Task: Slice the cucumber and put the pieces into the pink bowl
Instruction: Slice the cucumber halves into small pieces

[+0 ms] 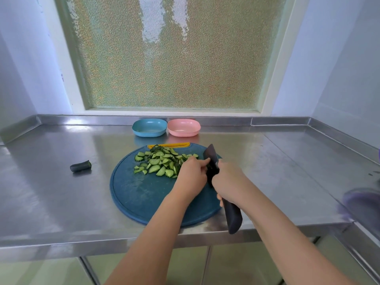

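The right hand (228, 179) clenched the knife (233, 217) handle; the left hand (192, 175) curled against the blade, grasp unclear; cucumber slices (162, 163) lay on the board (139, 194), far half; the pink bowl (183, 133) stood empty at the counter (61, 192) far edge; sliding them onto the blade seemed best.

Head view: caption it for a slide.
Right hand holding knife, left hand at its blade; cucumber slices heaped on cutting board, pink bowl empty.

View: head cam, single, wide-angle | Position: worn on person, above near edge of surface (61, 192) | Facing: forward and down, toward frosted window (170, 58) | Range: close, board (139, 198) mid-frame, whole depth of surface in frame
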The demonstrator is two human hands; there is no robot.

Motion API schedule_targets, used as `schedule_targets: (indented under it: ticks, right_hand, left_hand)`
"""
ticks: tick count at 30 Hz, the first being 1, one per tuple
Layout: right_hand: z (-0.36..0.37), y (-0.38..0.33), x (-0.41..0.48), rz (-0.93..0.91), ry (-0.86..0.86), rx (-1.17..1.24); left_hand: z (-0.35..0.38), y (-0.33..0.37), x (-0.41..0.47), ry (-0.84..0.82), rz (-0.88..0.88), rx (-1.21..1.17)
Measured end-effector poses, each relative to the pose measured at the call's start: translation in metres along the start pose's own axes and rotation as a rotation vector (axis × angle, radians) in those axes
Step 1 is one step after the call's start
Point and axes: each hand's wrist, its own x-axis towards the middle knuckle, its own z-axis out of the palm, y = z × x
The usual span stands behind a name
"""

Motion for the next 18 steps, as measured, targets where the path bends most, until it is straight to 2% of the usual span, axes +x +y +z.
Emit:
schedule_targets:
  ticks: [5, 11, 18]
  right_hand:
    - [0.02, 0.009, 0.004, 0.003, 0.07, -0.088]
    - [-0.001, 0.013, 0.005, -0.04, -0.005, -0.054]
    - [-0.016, 0.009, 0.015, 0.026, -0.145, 0.102]
  left_hand:
    - [0.0, -0.001, 0.0, -0.013, 0.002, 0.0]
    - [-0.01, 0.0, -0.002, -0.078, 0.007, -0.06]
    - [-0.017, -0.002, -0.006, -0.11, 0.015, -0.077]
